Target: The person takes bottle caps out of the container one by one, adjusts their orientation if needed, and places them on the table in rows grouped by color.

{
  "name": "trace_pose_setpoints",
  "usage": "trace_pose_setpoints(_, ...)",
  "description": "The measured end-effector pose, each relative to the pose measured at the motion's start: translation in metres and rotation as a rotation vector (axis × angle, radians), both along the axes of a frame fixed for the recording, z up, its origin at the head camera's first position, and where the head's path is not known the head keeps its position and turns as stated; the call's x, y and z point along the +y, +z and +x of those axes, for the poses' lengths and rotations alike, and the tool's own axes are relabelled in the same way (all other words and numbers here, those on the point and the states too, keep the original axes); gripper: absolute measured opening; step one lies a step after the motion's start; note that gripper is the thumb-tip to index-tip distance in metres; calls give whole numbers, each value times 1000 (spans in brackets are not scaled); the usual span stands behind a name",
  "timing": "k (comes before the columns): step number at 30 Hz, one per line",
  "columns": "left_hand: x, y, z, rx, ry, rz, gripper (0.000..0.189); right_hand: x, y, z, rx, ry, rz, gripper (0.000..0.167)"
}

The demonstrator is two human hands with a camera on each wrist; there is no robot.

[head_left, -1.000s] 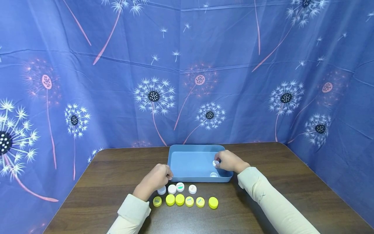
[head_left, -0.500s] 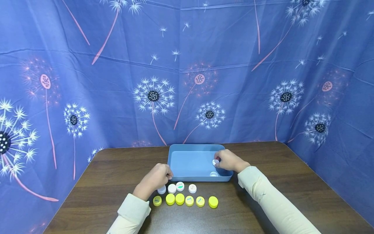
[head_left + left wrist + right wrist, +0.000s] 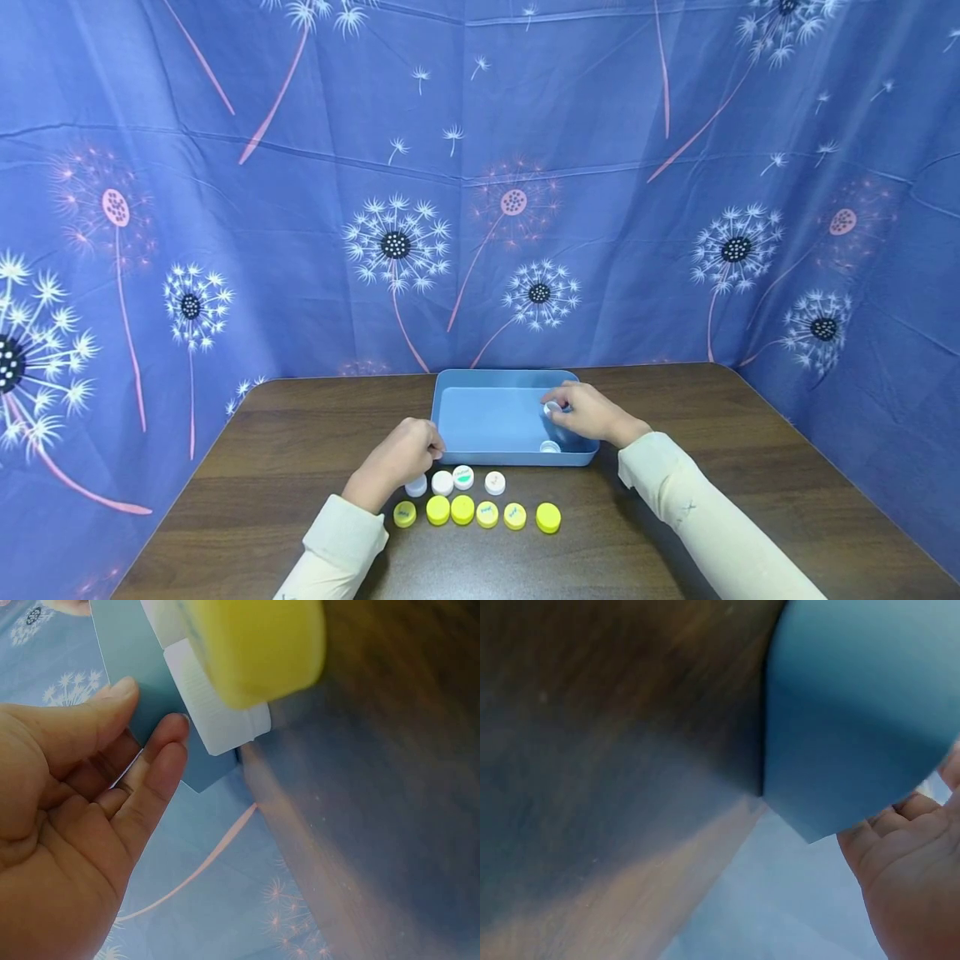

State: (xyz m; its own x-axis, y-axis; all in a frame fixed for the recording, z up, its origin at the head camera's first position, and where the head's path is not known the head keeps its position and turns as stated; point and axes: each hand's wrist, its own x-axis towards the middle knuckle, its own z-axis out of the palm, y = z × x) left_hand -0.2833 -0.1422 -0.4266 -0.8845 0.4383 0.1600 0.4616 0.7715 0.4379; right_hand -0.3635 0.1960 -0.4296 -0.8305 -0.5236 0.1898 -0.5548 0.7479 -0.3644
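Over the right part of a blue tray [image 3: 495, 459], my right hand [image 3: 592, 410] pinches a white bottle cap [image 3: 552, 408] between thumb and forefinger. A second white bottle cap [image 3: 550, 447] lies in the tray near its front right. My left hand [image 3: 396, 460] hovers by the tray's front left corner, fingers loosely bent. In the left wrist view a gap shows between thumb [image 3: 82, 724] and fingers, with nothing held there; whether they touch the tray wall is unclear. The tray hides the right fingertips and their cap in the right wrist view.
In front of the tray stand white caps [image 3: 442, 483], one with a green print. A row of several yellow caps [image 3: 462, 510] lies nearer. All rest on a brown wooden table [image 3: 315, 433]. A blue dandelion-patterned curtain [image 3: 615, 250] hangs behind and at the sides.
My right hand has shifted slightly, its forefinger reaching further over the white cap, which has moved a little toward the back of the tray. My left hand stays in place.
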Motion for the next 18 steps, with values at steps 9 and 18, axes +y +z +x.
trace_pose_setpoints(9, 0, 1, -1, 27, -18, 4, 23, -10, 16, 29, 25, 3, -173, 13)
trace_pose_setpoints(18, -1, 0, -1, 19, -15, 1, 23, -27, 20, 75, 15, 115, -280, 17)
